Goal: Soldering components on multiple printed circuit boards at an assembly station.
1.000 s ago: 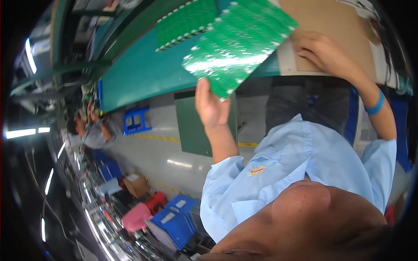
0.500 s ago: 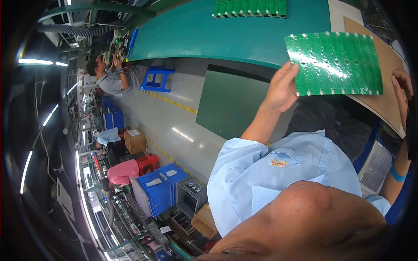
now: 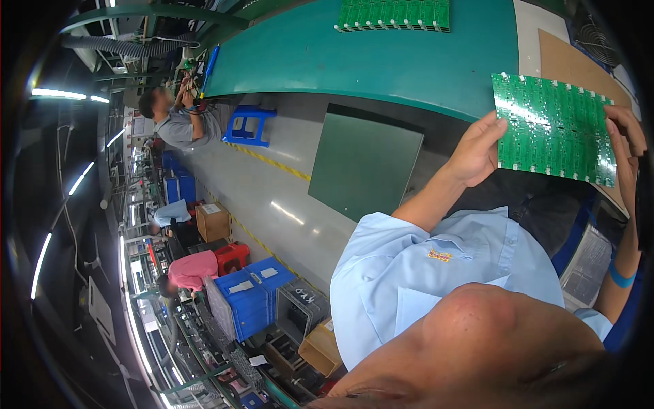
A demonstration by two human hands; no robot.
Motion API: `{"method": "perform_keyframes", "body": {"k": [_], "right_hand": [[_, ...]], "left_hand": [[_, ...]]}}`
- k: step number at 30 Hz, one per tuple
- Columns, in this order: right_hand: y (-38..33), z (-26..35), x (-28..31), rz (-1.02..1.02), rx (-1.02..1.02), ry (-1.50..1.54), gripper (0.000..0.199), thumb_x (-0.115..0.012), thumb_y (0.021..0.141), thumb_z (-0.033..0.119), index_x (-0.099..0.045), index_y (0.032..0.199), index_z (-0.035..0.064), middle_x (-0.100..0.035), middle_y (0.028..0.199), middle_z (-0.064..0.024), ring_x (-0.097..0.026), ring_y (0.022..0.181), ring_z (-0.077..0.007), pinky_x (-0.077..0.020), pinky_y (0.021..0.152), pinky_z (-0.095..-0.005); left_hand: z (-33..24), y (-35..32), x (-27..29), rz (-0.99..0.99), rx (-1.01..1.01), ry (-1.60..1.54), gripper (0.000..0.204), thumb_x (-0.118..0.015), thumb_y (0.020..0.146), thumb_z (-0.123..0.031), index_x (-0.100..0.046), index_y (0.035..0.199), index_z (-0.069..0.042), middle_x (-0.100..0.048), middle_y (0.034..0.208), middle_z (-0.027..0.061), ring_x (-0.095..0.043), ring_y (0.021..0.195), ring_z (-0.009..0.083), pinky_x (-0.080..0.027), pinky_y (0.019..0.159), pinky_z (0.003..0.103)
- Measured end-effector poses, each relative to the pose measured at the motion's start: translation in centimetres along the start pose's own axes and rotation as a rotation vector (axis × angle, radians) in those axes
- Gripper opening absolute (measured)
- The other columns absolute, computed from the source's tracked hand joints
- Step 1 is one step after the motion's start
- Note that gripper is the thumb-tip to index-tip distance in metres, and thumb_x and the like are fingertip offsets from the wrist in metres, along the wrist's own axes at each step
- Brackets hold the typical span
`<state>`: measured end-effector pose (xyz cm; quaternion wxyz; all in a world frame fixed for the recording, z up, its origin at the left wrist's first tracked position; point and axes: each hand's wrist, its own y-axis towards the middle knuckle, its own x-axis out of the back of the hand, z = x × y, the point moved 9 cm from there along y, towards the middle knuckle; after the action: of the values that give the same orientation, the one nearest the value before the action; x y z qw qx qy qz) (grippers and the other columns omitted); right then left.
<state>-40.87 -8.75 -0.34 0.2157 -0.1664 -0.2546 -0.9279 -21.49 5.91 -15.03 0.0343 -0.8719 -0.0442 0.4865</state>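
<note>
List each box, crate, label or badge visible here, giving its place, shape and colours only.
Cardboard box: brown cube, floor at left.
Blue crates: stacked rectangles with white labels, lower centre.
Red crate: low, beside the blue ones.
Shirt badge: small yellow and red patch on the pale blue shirt.

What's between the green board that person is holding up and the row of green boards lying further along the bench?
In the head view, only bare teal bench top lies between the held green circuit board and the row of boards.
</note>
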Motion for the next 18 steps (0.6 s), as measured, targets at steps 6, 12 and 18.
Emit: {"method": "perform_keyframes", "body": {"k": [6,12,18], "right_hand": [[-0.3,-1.7,0.2,0.100,-0.079,-0.075,0.018,-0.070,0.095,0.009,-0.073,0.108,-0.0031,-0.074,0.100,-0.0155,-0.068,0.082,-0.0251,-0.0566,0.076,-0.0342],[2.5,1.7,-5.5,0.244,0.272,-0.280,0.012,-0.066,0.091,0.001,-0.068,0.102,-0.0032,-0.069,0.099,-0.0086,-0.061,0.082,-0.0217,-0.0484,0.075,-0.0315],[2.9,1.3,-9.7,0.307,0.250,-0.336,0.010,-0.066,0.088,0.000,-0.066,0.099,-0.0024,-0.068,0.094,-0.0082,-0.060,0.078,-0.0243,-0.0476,0.071,-0.0342]], "left_hand": [[1.2,-0.3,-1.4,0.040,0.081,0.026,0.034,-0.046,0.109,-0.014,-0.051,0.140,-0.002,-0.065,0.130,0.0146,-0.069,0.109,0.0187,-0.056,0.094,0.032],[0.7,-0.1,0.6,0.012,0.140,0.118,0.040,-0.045,0.109,-0.016,-0.045,0.146,0.000,-0.064,0.134,0.0187,-0.069,0.114,0.0244,-0.057,0.096,0.037],[0.2,-0.3,3.0,0.047,0.194,0.115,0.041,-0.043,0.110,-0.017,-0.043,0.147,0.000,-0.065,0.132,0.0195,-0.072,0.108,0.0239,-0.061,0.091,0.035]]}}
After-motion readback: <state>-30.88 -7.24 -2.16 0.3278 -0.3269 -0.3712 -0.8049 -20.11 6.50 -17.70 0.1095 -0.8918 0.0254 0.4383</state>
